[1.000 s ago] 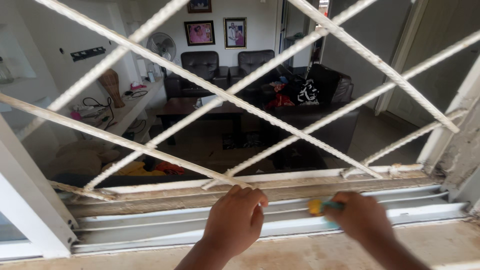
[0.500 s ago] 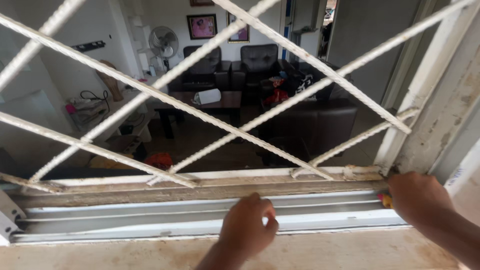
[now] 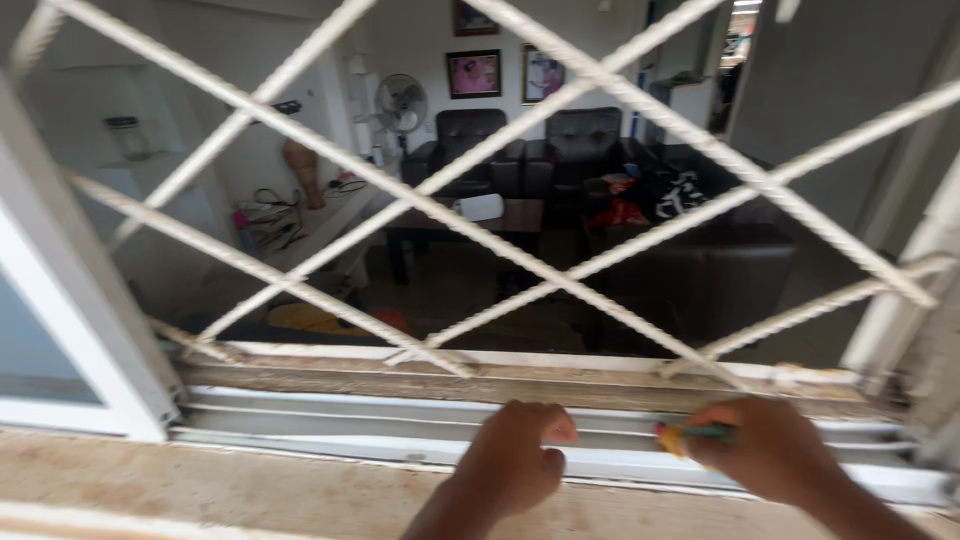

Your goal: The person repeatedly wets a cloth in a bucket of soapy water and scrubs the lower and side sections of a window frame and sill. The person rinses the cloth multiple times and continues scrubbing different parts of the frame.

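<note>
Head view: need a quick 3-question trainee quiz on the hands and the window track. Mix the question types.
1. True or false: the right hand holds a small yellow and teal tool over the window track.
2. Which best describes the left hand? A) loosely curled and empty, above the track B) gripping a grille bar C) flat on the sill
3. Fill in: behind the track, the opening is covered by a white diagonal ____.

Key: 1 true; 2 A; 3 grille.
</note>
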